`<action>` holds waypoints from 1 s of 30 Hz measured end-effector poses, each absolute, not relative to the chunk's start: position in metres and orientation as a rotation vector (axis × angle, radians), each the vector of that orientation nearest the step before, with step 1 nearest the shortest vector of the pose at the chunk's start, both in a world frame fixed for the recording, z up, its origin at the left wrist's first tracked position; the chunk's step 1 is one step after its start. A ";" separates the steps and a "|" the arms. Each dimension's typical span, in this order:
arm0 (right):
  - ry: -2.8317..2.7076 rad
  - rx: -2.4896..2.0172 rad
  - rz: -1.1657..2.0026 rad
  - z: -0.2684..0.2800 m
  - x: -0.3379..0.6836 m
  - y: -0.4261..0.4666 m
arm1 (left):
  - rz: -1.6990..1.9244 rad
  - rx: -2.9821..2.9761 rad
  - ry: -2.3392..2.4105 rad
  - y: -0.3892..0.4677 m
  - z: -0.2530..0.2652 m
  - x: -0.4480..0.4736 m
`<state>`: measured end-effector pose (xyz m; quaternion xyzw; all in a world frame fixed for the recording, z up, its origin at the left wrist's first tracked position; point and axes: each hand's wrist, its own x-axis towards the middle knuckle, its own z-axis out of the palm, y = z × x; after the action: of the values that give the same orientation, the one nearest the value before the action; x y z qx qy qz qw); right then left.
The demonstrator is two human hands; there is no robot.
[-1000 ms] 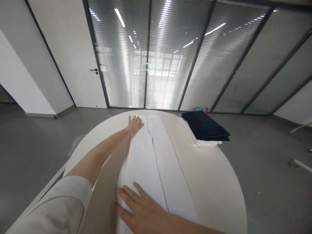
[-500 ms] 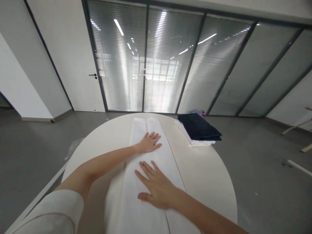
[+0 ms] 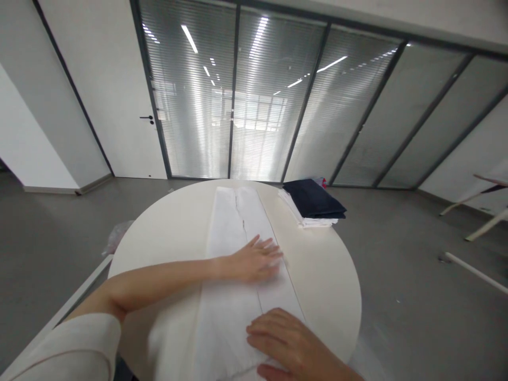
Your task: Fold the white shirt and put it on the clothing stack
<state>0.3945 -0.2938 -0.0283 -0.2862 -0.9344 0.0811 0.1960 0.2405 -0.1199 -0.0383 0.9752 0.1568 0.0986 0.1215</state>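
Note:
A long white cloth, folded into a strip with a seam line down its middle, lies along the round table. Flat across its right half rests my left hand, fingers stretched toward the right edge and slightly blurred. Nearer to me, my right hand is on the same cloth, its fingers extended to the left and a little bent. Neither hand grips anything. The near end of the cloth runs out of the bottom of the view.
The round white table carries a stack at its far right: dark navy folded cloth on white folded cloth. A clear plastic bag is at the table's left. Glass partitions and a white door stand beyond. Furniture legs show at right.
My left hand has slid nearer and rightward over the cloth. My right hand has moved nearer to me and right, its fingers now less spread. The view has shifted slightly.

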 end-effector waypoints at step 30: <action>-2.353 -1.199 0.226 -0.072 0.487 -0.282 | 0.113 2.722 0.107 -0.239 -0.018 0.089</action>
<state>0.4870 -0.2824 -0.0718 -0.4390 -0.8610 0.0826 0.2432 0.0894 -0.2392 -0.0180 0.9769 0.0384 0.0405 0.2061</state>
